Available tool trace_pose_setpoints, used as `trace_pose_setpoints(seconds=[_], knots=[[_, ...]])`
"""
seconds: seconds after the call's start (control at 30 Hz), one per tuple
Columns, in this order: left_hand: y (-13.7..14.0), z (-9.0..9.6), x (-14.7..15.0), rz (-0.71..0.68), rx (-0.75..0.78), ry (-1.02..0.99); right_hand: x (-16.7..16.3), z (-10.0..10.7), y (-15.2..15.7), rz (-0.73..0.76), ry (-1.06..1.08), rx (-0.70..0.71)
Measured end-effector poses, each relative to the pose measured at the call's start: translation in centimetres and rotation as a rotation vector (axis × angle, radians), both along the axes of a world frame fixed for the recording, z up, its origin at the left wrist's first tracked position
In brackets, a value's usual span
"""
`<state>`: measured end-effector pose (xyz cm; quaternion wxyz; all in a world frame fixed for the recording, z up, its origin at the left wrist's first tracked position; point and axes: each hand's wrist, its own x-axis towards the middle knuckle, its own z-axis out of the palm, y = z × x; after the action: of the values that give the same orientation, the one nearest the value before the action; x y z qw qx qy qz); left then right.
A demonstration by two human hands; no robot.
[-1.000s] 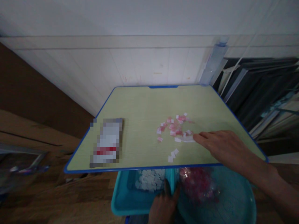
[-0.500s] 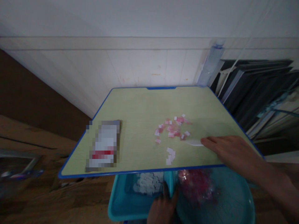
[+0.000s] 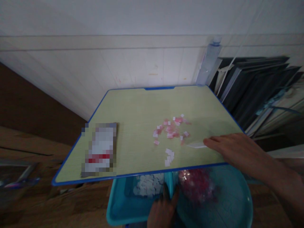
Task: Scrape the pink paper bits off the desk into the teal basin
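White pointed strip [image 3: 196, 145], thin and partly see-through, sticks out leftward from the fingertips of the right hand [image 3: 230, 145], above or on the tabletop [image 3: 137, 106], which is pale green with a blue edge. Below the near edge, a round teal basin [image 3: 234, 196] sits on the right and a rectangular teal tray [image 3: 110, 205] beside it on the left. On the tabletop's left lies a pixelated flat rectangular object [image 3: 103, 144]. The right hand is closed in a pinch on the strip's end; the left hand [image 3: 161, 211], fingers apart, straddles the rim between tray and basin, and whether it grips there I cannot tell. A shiny red bundle [image 3: 196, 185] lies in the basin, a heap of white chips [image 3: 148, 185] in the tray. Smallest are the loose pink and white squares [image 3: 169, 129] just beyond the strip's tip.
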<state>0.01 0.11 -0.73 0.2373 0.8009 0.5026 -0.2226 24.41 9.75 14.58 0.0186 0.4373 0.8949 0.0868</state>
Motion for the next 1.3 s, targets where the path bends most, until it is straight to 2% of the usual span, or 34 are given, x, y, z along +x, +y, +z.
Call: trace_pose_setpoints(seconds=[0.13,0.23,0.33,0.47,0.6,0.73,0.9,1.0,1.17,1.3], knots=[[-0.1,-0.4,-0.1,-0.005,0.024,-0.014,0.3,-0.5,-0.5,-0.039,-0.003,0.044],[-0.2,-0.6,-0.2,-0.007,0.029,-0.013,-0.1,-0.8,-0.6,-0.005,0.027,0.061],[-0.3,-0.5,-0.3,-0.009,0.040,-0.018,-0.4,-0.3,-0.9,0.053,0.062,0.024],[-0.4,-0.4,-0.3,0.005,0.059,-0.047,-0.5,0.6,-0.7,0.055,0.082,-0.006],[-0.4,-0.4,-0.4,0.022,0.081,-0.066,-0.9,0.5,0.4,0.061,0.071,0.036],[-0.5,-0.5,-0.4,0.012,0.100,-0.059,-0.7,0.4,0.9,0.090,0.083,-0.014],[-0.6,-0.6,-0.3,-0.005,0.106,-0.059,-0.1,0.6,0.0,0.099,0.112,-0.030],[-0.6,-0.4,-0.2,-0.006,0.106,-0.047,-1.2,0.5,-0.8,0.059,0.131,-0.042],[-0.7,-0.2,-0.2,-0.008,0.123,-0.059,-4.1,0.6,0.2,-0.119,0.298,-0.143],[-0.7,-0.4,-0.3,-0.003,0.129,-0.077,-4.4,0.4,3.1,-0.166,0.384,-0.390]])
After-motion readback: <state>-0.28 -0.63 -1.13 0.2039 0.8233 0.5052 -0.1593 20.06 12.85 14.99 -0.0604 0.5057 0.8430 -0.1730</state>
